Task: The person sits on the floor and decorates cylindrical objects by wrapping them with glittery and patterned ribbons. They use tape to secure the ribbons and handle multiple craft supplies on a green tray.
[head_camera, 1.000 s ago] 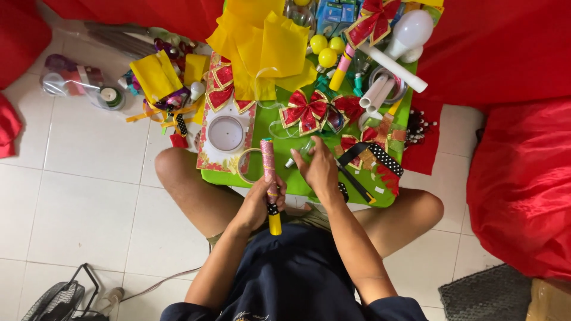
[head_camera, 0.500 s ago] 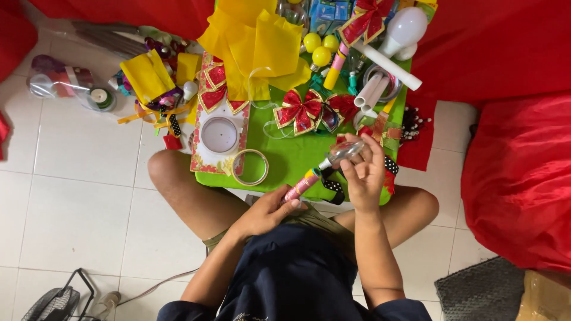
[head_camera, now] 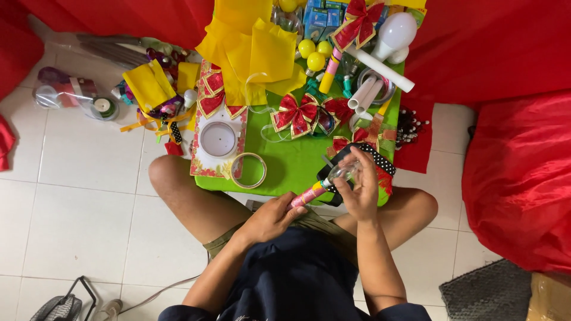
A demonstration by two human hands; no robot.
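Observation:
I sit cross-legged at a low green table. My left hand grips the lower end of a pink wrapped tube that slants up to the right. My right hand holds a clear bulb at the tube's upper end, over a black polka-dot ribbon. A roll of clear tape lies on the table's near edge, beside a white round piece in a red-and-gold frame.
Red-and-gold bows, yellow paper, yellow balls, white tubes and a white bulb crowd the table. Red cloth lies right and behind. Yellow scraps and tape rolls sit on the white tiled floor at left.
The pink tube has gone from upright in front of me to slanted toward the right. My right hand moved right onto the clear bulb at its top; my left hand dropped to its lower end.

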